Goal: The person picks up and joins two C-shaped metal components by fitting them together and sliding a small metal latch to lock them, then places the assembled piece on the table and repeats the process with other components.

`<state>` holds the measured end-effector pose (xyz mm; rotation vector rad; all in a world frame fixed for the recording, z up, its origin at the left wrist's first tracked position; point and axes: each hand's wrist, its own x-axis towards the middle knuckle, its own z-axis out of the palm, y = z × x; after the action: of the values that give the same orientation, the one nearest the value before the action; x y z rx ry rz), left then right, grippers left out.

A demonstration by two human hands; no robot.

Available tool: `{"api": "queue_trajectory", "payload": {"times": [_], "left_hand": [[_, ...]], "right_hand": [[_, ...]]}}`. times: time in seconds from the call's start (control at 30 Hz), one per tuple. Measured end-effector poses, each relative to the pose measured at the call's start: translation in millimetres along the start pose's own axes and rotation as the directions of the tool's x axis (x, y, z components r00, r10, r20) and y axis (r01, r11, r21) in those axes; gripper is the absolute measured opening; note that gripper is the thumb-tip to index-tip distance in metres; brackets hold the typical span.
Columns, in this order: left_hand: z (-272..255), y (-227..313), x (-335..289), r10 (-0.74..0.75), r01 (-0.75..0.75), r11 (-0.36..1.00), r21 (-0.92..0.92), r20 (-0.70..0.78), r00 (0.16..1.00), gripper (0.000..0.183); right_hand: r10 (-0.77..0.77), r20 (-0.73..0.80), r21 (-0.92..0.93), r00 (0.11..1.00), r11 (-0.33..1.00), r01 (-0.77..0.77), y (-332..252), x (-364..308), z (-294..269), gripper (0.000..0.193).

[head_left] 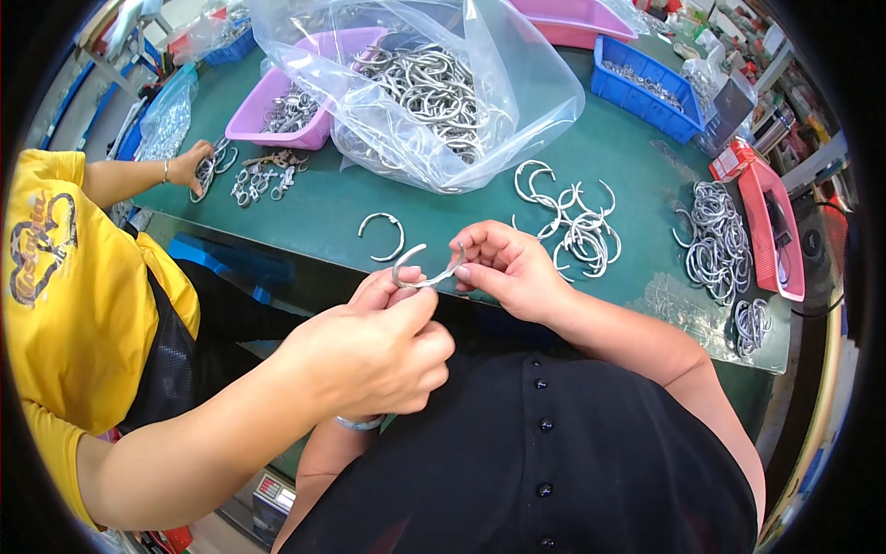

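Note:
An open silvery metal ring [441, 278] is held up just off the near table edge. My right hand [508, 268] pinches one end of it between thumb and fingertips. A co-worker's hand [383, 355] reaches in from the left over my left forearm [332, 452], its fingers close to the ring's other side. That arm covers most of my left hand, so I cannot make out its grip. Another open ring [401, 237] lies on the table just beyond. To the right of it is a loose pile of similar rings [583, 235].
A large clear bag of rings [434, 92] stands mid-table, beside a purple tray [323, 129]. At the far right are a blue bin [646, 102], a heap of rings [720, 240] and a pink tray [784, 268]. The co-worker's other hand [192, 166] holds rings at the left.

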<state>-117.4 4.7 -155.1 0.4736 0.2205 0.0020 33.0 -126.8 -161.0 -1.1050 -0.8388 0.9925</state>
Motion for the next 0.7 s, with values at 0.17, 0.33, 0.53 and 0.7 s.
{"api": "queue_trajectory", "payload": {"times": [0.17,0.33,0.53,0.7], "left_hand": [[5,8,9,-0.499,0.463,0.694,-0.552,0.094,0.861,0.021],[4,8,11,-0.466,0.434,0.698,-0.569,0.1,0.879,0.019],[11,-26,3,0.319,-0.182,0.906,0.382,-0.333,0.887,0.016],[-7,-31,10,0.733,-0.449,0.318,0.835,0.084,0.675,0.02]], "right_hand": [[-0.055,-0.005,-0.043,0.998,0.998,0.055,4,-4,-3,0.019],[-0.082,0.0,-0.133,0.997,0.988,0.082,3,-5,-3,0.014],[-0.041,-0.01,-0.144,0.999,0.989,0.04,0,-6,-4,0.011],[-0.069,0.001,-0.19,0.998,0.98,0.067,-5,-8,-3,0.01]]}}
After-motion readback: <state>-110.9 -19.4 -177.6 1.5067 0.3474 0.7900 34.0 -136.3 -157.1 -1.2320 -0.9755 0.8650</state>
